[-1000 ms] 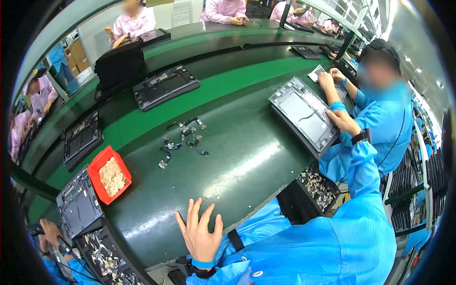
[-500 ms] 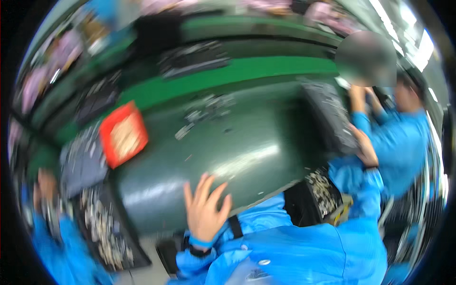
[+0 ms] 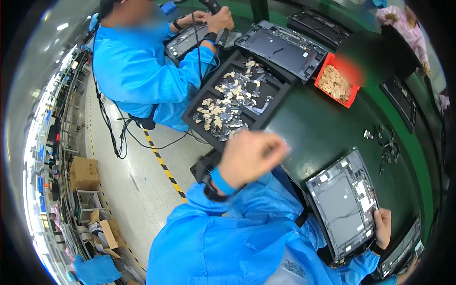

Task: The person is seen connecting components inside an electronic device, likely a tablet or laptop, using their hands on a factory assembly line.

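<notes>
My right hand (image 3: 383, 227) grips the right edge of a tablet-like device casing (image 3: 339, 204). The casing is dark and tilted, with its inner boards and a large grey panel exposed. My left hand (image 3: 254, 154) is in the air near the front end of a black parts tray (image 3: 277, 105). Its fingers are curled inward but blurred, and I cannot make out anything between them. Loose in the tray's compartments lie many small cream and dark parts (image 3: 223, 111), like flex-cable pieces.
Another open casing (image 3: 282, 47) lies beyond the tray, beside a red bin (image 3: 351, 97) of small tan pieces. Dark loose parts (image 3: 388, 145) are scattered on the green table (image 3: 313, 128). At the left a co-worker in blue (image 3: 147, 71) handles a similar device. Cables (image 3: 124, 135) hang behind them.
The view has swung left. My left hand, earlier spread over the table, is now by the tray with curled fingers. The casing at my right hand has come nearer, its inside facing up.
</notes>
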Demonstrator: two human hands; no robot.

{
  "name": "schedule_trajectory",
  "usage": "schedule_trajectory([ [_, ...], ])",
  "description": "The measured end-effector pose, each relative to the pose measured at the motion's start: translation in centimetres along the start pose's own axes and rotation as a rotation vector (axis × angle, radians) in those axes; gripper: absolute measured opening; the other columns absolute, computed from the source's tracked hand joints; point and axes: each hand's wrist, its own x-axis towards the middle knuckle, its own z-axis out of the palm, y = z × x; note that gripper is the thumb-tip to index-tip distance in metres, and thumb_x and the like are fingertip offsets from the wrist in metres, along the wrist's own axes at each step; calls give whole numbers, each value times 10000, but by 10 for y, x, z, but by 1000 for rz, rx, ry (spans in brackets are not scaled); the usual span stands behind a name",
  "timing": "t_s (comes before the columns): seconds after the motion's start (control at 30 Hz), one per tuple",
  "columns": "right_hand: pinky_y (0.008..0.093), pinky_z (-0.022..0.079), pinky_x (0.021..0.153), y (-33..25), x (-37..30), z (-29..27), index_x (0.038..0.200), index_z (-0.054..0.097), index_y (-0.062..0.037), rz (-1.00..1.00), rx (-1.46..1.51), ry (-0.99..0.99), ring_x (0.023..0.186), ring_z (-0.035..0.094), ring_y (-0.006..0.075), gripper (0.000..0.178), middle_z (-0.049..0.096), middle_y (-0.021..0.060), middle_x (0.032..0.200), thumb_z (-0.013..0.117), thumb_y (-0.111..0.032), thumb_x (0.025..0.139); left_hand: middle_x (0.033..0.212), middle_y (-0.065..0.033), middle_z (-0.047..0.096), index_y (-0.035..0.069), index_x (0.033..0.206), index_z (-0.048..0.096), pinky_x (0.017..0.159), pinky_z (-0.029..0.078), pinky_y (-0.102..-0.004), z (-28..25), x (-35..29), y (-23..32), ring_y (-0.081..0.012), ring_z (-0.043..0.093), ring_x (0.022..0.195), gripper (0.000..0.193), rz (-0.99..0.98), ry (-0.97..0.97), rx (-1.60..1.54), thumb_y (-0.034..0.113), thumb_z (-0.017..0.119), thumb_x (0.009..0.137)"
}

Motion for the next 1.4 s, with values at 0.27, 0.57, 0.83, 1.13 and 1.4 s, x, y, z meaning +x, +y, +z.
schedule_trajectory([
  [0.27,248,428,845,-25,20,28,1248,629,45,-215,28,368,1000,553,103,279,635,44,1095,630,-143,1043,874,-142,773,78,952,798,761,588,-432,-29,102,-129,-362,743,848,314,-251,218,541,373,817,845],
  [0.57,314,402,1097,-39,-28,43,1318,598,55,-326,61,585,1291,553,195,304,623,139,1338,589,-102,1058,924,-131,795,73,957,815,765,604,-382,-41,113,-142,-286,768,821,175,-222,228,66,201,823,838],
  [0.83,310,545,780,-140,-7,151,1247,671,20,-553,25,376,1022,692,195,352,722,156,1194,757,-94,925,998,-129,723,23,1109,767,685,540,-323,0,99,19,-216,707,807,205,419,-252,-60,14,730,908],
  [1.13,246,556,767,-128,10,155,1129,713,13,-452,277,49,852,690,90,161,773,76,992,696,-68,990,970,-111,779,-20,1134,745,806,597,-301,73,74,81,-159,756,904,236,172,-623,-761,12,781,902],
  [1.4,260,571,759,-121,16,164,1216,703,49,-409,547,139,846,706,128,234,775,115,1014,669,-47,1006,1108,-102,783,79,1038,809,835,555,-315,90,60,75,-205,756,1017,194,615,-167,-290,90,828,845],
])
